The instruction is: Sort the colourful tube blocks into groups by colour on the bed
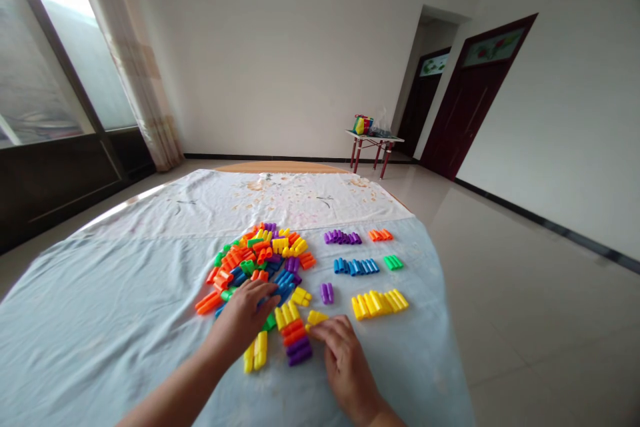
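Right hand [347, 363]: pinching yellow piece [319, 317]; any shift calls for steady fingertips
Left hand [243, 313]: over blue pieces [285, 281], cannot tell if grasping
Yellow row [379, 304]: toward table's [285, 165] right edge

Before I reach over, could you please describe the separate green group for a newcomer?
On the pale blue cloth, right of the mixed pile, lie single-colour groups. The green tubes sit between the orange group and yellow row, the only green there.
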The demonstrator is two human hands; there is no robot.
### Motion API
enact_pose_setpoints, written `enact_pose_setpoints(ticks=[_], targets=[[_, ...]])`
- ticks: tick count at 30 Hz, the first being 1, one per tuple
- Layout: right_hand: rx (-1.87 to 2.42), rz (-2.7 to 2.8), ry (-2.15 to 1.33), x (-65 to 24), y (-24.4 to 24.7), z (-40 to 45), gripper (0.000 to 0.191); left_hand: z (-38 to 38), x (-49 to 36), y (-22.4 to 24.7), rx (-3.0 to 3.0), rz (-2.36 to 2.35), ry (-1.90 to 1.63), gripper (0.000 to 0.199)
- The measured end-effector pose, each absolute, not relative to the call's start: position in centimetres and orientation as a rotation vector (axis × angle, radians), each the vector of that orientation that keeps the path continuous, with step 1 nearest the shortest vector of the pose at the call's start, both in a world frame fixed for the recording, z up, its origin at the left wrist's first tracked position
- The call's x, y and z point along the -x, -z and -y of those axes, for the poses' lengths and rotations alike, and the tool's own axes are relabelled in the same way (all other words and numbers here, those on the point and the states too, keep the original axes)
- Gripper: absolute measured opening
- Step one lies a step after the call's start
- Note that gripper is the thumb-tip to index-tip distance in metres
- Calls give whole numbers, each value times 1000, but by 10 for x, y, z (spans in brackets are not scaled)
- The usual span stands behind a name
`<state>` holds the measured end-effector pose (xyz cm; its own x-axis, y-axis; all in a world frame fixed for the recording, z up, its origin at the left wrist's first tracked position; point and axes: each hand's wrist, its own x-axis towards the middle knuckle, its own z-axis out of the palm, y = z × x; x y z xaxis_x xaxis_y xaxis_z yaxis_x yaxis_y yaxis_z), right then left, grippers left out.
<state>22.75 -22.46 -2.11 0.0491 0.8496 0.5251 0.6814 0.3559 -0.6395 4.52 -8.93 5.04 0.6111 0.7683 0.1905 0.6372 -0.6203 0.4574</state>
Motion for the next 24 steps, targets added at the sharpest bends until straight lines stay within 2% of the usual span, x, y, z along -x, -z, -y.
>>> enact_pose_setpoints(ticks=[6,11,20,24], targets=[[1386,1623,-228,-227,20,224,41,113,-60,-43,-2385,-1094,-453,41],[1405,1641,-181,-227,21,224,43,114,-62,-39,-2438,-1041,-407,39],[1511,1671,5,-225,14,225,35,114,-49,-26,-2654,-800,-558,31],[1568,1690,13,-219,8,223,46,118,-45,-19,-2688,-788,-613,30]])
